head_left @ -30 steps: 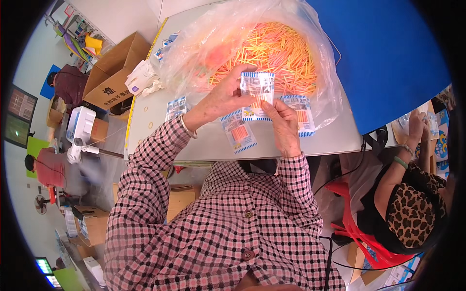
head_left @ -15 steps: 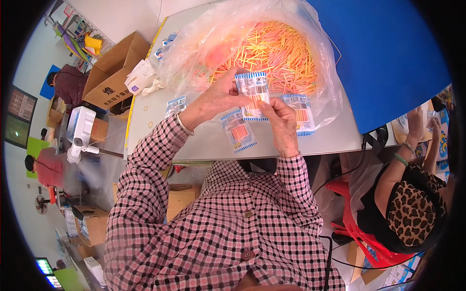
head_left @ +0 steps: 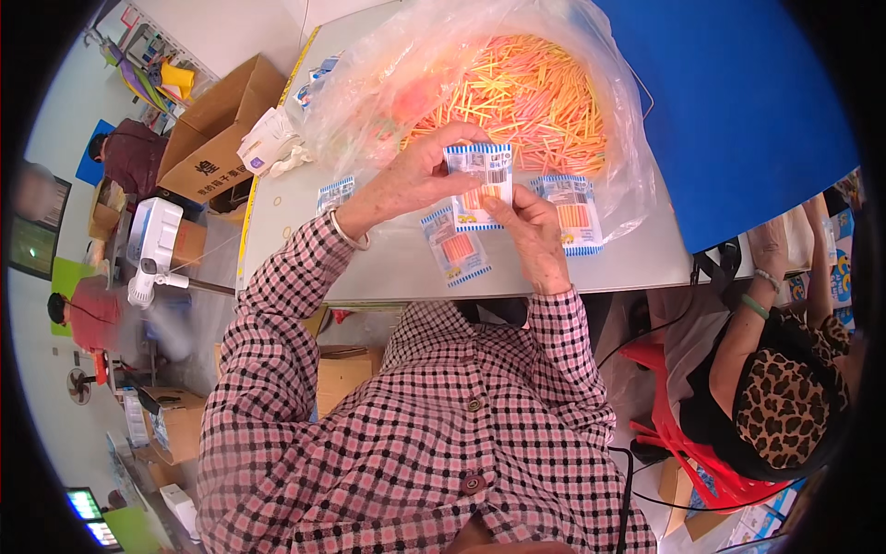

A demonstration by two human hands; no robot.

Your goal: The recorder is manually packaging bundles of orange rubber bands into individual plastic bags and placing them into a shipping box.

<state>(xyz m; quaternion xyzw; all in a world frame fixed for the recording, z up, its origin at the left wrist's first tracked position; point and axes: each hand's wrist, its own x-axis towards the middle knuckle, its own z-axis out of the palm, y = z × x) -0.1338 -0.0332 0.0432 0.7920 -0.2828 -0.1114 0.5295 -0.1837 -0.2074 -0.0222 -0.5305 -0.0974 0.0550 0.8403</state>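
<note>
Between my two hands is a small clear packet (head_left: 480, 198) with blue striped ends, and orange-pink sticks show through its window. My left hand (head_left: 420, 180) grips its left side, fingers behind and thumb across the front. With thumb and fingers, my right hand (head_left: 533, 231) pinches its lower right part. Beneath lies a similar packet, the lower packet (head_left: 457, 247), tilted on the table. Another, the right packet (head_left: 574, 217), rests to the right of my right hand. A third, the left packet (head_left: 335, 194), lies partly behind my left wrist.
A large open plastic bag (head_left: 369, 120) heaped with yellow, orange and pink sticks (head_left: 535, 102) spreads over the grey table (head_left: 369, 268). White crumpled gloves or wraps (head_left: 270, 140) lie at the left edge, beside a cardboard box (head_left: 217, 134). A blue sheet (head_left: 738, 111) stands right; a co-worker (head_left: 784, 388) sits near it.
The held packet stays in both hands. My right thumb has slid slightly left and down on its front. The co-worker's hands at the right have shifted a little.
</note>
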